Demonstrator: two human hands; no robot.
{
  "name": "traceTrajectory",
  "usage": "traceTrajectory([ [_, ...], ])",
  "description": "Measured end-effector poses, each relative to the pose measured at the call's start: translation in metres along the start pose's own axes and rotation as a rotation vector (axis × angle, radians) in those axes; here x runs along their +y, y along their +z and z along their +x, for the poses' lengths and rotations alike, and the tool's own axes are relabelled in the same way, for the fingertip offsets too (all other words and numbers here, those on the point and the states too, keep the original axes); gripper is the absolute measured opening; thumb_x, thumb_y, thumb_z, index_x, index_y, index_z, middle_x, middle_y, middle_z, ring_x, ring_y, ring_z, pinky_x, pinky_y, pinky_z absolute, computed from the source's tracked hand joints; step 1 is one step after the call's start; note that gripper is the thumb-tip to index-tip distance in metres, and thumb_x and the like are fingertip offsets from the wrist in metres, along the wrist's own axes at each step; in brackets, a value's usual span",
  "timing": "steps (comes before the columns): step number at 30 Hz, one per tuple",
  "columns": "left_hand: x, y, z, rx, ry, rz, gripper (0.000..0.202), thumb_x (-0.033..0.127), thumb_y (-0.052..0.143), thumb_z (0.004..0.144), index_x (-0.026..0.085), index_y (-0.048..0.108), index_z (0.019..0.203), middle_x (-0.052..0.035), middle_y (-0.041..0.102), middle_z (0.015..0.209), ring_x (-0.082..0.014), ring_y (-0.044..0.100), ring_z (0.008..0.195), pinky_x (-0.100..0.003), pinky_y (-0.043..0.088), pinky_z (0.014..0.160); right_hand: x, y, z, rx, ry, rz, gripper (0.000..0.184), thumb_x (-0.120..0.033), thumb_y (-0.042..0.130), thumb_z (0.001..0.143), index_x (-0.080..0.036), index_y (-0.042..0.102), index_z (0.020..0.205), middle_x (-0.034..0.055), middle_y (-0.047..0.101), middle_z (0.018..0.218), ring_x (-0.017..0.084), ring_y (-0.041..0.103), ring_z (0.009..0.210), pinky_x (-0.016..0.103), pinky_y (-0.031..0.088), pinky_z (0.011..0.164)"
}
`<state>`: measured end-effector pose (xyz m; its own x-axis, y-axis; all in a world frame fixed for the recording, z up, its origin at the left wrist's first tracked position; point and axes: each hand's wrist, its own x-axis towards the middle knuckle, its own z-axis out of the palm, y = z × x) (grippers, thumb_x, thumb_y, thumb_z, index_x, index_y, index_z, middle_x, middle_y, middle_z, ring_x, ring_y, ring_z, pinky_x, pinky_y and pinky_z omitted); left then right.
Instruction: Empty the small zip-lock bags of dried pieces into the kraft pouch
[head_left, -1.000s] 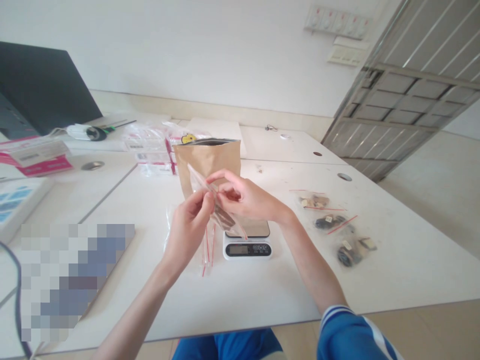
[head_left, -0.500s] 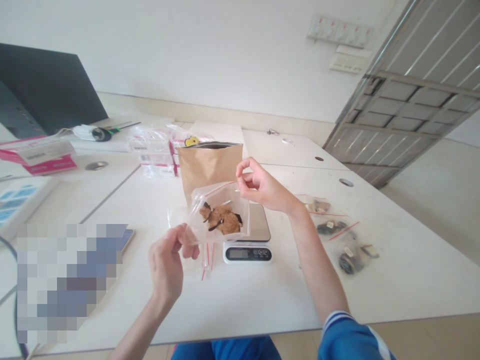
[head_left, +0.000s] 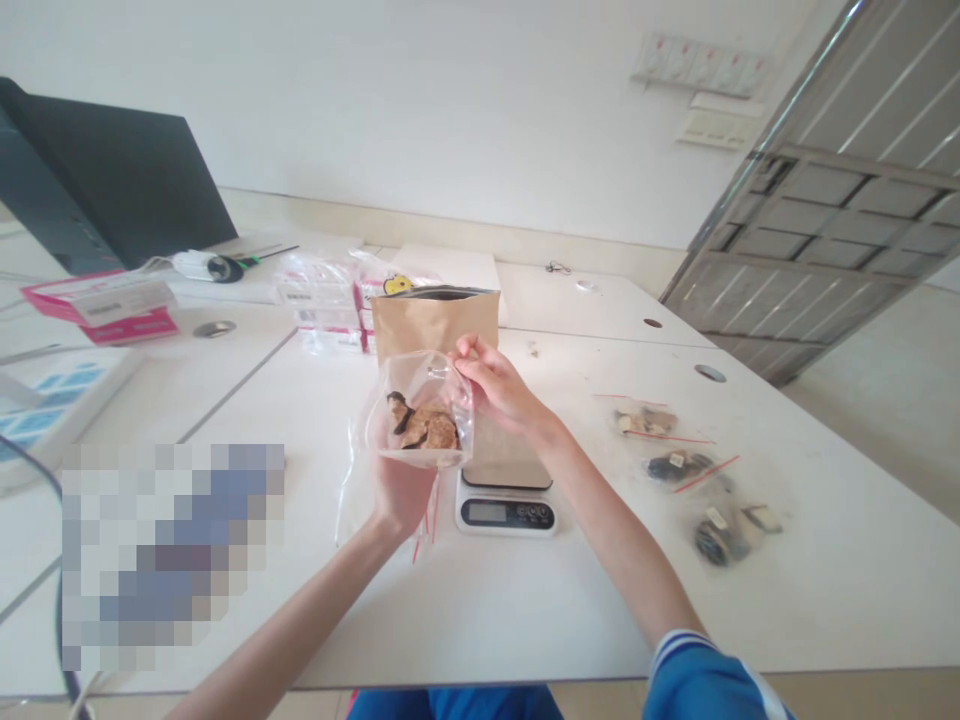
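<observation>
A clear zip bag (head_left: 424, 375) is held up between my hands, with dried brown, dark-edged pieces (head_left: 427, 425) inside. My left hand (head_left: 403, 492) holds the bag from below and behind; its fingers are mostly hidden by the bag. At the upper right edge my right hand (head_left: 499, 385) is closed, pinching the plastic. Right behind the bag stands a brown paper pouch (head_left: 435, 325) with its top open. A small white digital scale (head_left: 506, 515) lies below my right forearm, its plate partly covered. Flat clear bags with red strips (head_left: 424, 525) lie left of the scale.
Several filled zip bags (head_left: 679, 467) lie on the right of the white table (head_left: 600, 600). Wrapped pink-and-white boxes (head_left: 322, 305) stand behind, left of the pouch. A monitor (head_left: 142, 185) and pink boxes (head_left: 127, 305) are far left, above a blurred-out patch (head_left: 172, 560).
My left hand has moved from the bag's lower left corner to beneath and behind it. The bag has shifted left and become more upright, and its pieces have slid lower. The view has shifted slightly.
</observation>
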<state>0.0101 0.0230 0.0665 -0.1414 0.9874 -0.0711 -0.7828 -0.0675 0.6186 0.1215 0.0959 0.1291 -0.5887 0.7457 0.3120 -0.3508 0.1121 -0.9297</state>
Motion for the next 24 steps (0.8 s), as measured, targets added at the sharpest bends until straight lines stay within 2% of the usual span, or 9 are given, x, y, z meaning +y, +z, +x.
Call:
traceTrajectory([
  [2,-0.003,-0.002,0.005,-0.035,-0.014,-0.043,0.045,0.054,0.054,0.077,0.019,0.067,0.101,-0.0080,0.070,0.104,-0.0247,0.065,0.093,-0.036,0.054,0.075,0.003,-0.003,0.001,0.028,0.024,-0.049,0.021,-0.030,0.055,0.084,-0.024,0.034,0.083,-0.0105,0.038,0.061,0.007,0.038,0.050,0.020,0.035,0.051],
  [4,-0.004,-0.005,0.011,-0.002,0.017,-0.061,0.042,0.055,0.055,0.074,0.019,0.068,0.093,-0.0059,0.071,0.090,-0.0221,0.066,0.082,-0.033,0.054,0.067,0.000,-0.005,-0.001,0.011,0.051,-0.233,0.014,-0.026,0.049,0.087,-0.023,0.036,0.084,-0.0089,0.041,0.064,0.008,0.042,0.054,0.021,0.037,0.054],
  [7,-0.006,-0.010,0.020,0.152,0.040,-0.045,0.037,0.054,0.056,0.072,0.019,0.067,0.078,-0.0021,0.068,0.069,-0.0171,0.064,0.064,-0.026,0.051,0.056,-0.015,-0.004,-0.012,-0.037,0.067,-0.729,0.004,-0.017,0.045,0.090,-0.021,0.045,0.088,-0.0039,0.048,0.075,0.010,0.048,0.064,0.025,0.040,0.065],
  [10,-0.011,-0.015,0.023,0.223,0.008,-0.009,0.035,0.053,0.054,0.077,0.020,0.065,0.073,0.0022,0.067,0.064,-0.0126,0.062,0.056,-0.022,0.049,0.052,-0.035,0.008,-0.026,0.002,0.010,-1.160,0.019,-0.012,0.042,0.091,-0.019,0.059,0.094,0.0030,0.052,0.096,0.012,0.054,0.077,0.029,0.042,0.075],
  [13,-0.018,-0.019,0.020,0.174,-0.016,0.027,0.034,0.049,0.050,0.083,0.020,0.066,0.075,0.0038,0.068,0.066,-0.0132,0.065,0.060,-0.023,0.051,0.056,-0.043,0.024,-0.033,-0.085,0.033,-1.202,0.027,-0.012,0.039,0.094,-0.020,0.064,0.100,0.0051,0.055,0.100,0.014,0.058,0.083,0.028,0.044,0.077],
  [15,-0.022,-0.020,0.018,0.178,-0.017,0.028,0.035,0.046,0.048,0.085,0.018,0.066,0.076,0.0023,0.070,0.070,-0.0147,0.067,0.064,-0.024,0.053,0.060,-0.037,0.033,-0.032,-0.159,0.081,-1.206,0.028,-0.013,0.038,0.095,-0.018,0.064,0.103,0.0074,0.058,0.102,0.016,0.060,0.088,0.029,0.045,0.078],
  [17,-0.025,-0.019,0.018,0.208,-0.015,0.015,0.035,0.043,0.045,0.086,0.017,0.067,0.077,0.0004,0.071,0.072,-0.0146,0.067,0.064,-0.024,0.053,0.062,-0.026,0.038,-0.028,-0.205,0.116,-1.279,0.028,-0.012,0.037,0.095,-0.014,0.064,0.102,0.0121,0.060,0.108,0.021,0.059,0.101,0.033,0.045,0.085],
  [20,-0.027,-0.017,0.017,0.242,-0.027,-0.001,0.033,0.038,0.044,0.086,0.017,0.068,0.076,-0.0017,0.072,0.072,-0.0140,0.067,0.065,-0.023,0.053,0.066,-0.009,0.039,-0.023,-0.310,0.180,-1.378,0.025,-0.013,0.039,0.094,-0.012,0.062,0.104,0.0162,0.060,0.115,0.026,0.054,0.113,0.039,0.041,0.097],
  [24,-0.027,-0.019,0.017,0.235,-0.061,-0.008,0.034,0.032,0.040,0.089,0.017,0.069,0.078,-0.0028,0.072,0.074,-0.0138,0.067,0.066,-0.022,0.052,0.066,-0.002,0.033,-0.022,-0.370,0.258,-1.383,0.029,-0.023,0.042,0.094,-0.011,0.055,0.116,0.0176,0.056,0.123,0.027,0.051,0.118,0.039,0.040,0.099],
])
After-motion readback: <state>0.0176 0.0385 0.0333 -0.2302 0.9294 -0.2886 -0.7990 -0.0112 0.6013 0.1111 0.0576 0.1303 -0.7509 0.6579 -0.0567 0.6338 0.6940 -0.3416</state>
